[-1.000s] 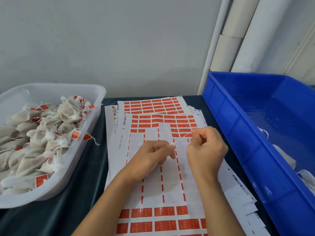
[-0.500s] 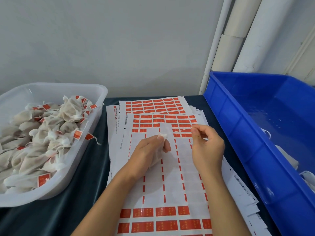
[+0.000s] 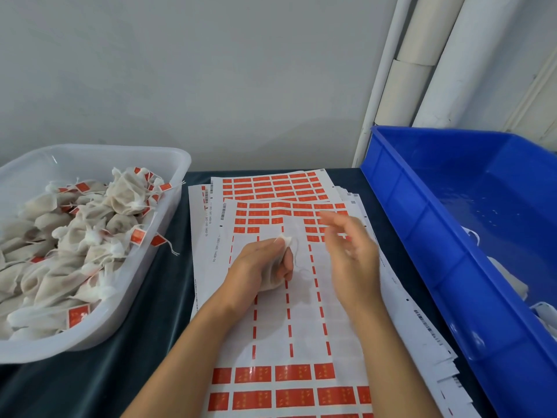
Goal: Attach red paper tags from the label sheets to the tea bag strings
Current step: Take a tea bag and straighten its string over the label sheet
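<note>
**Tea bag held over the label sheets, right hand raised**

We see the left hand (image 3: 256, 267) above the middle of the top label sheet (image 3: 301, 327), its grip curled round one small off-white mesh tea bag (image 3: 275, 282). The gathered, knotted top of the bag (image 3: 286, 240) shows beyond the fingertips. A thin white string (image 3: 297, 260) hangs from that knot in a loose loop down to the paper.

The right hand (image 3: 352, 254) is raised just beside the left, apart from the bag. It is motion-blurred; its fingers look spread and loosely bent, and we see nothing held in them.

The top label sheet is glossy white backing paper, rectangular, carrying red rectangular paper tags (image 3: 292, 374) in rows. Two full rows show at the near end, and several rows remain at the far end. The middle band is stripped, with only narrow red dashes left in vertical lines. At least two more sheets lie fanned beneath it; we cannot count the whole stack.

On the left stands one translucent white plastic tub (image 3: 168, 224) with rounded corners, heaped with crumpled mesh tea bags already bearing red tags (image 3: 137, 236); they are too many to count. On the right stands one rigid blue plastic crate (image 3: 422, 236) holding some white material along its right side. All rest on a dark teal, velvety cloth-covered surface (image 3: 120, 357).
</note>
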`<act>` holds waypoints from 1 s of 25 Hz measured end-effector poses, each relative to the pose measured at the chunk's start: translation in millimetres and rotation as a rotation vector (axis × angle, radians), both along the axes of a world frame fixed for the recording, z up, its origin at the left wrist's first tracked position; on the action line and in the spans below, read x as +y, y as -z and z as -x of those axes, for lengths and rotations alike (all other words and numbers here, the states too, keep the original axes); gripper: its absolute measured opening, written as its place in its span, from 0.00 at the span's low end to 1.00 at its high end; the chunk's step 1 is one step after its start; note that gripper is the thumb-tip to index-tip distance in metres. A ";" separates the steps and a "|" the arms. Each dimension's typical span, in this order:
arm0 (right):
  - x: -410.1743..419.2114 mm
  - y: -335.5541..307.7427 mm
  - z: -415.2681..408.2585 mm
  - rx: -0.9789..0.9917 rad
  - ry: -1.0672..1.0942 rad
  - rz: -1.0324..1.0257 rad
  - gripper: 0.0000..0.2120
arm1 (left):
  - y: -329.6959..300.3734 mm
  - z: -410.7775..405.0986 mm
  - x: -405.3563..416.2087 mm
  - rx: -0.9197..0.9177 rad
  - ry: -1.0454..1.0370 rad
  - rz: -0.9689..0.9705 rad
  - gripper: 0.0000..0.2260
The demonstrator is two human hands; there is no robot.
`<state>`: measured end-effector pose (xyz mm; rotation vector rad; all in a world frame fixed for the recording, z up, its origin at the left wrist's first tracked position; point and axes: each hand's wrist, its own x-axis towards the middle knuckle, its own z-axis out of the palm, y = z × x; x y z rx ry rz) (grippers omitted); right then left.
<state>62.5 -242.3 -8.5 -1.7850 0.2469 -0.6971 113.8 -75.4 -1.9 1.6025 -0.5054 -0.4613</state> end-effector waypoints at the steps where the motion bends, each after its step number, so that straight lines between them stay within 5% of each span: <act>1: 4.5 1.1 -0.3 0.053 -0.104 0.029 0.10 | -0.1 -0.2 -0.5 0.007 0.008 0.012 0.21; 5: 11.1 5.8 -2.9 0.137 -0.236 0.128 0.05 | 0.5 -0.8 -0.8 0.037 0.019 0.053 0.19; 25: 8.8 6.9 -1.4 -0.044 0.304 0.331 0.07 | -4.7 4.4 -8.8 -0.102 0.084 -0.161 0.18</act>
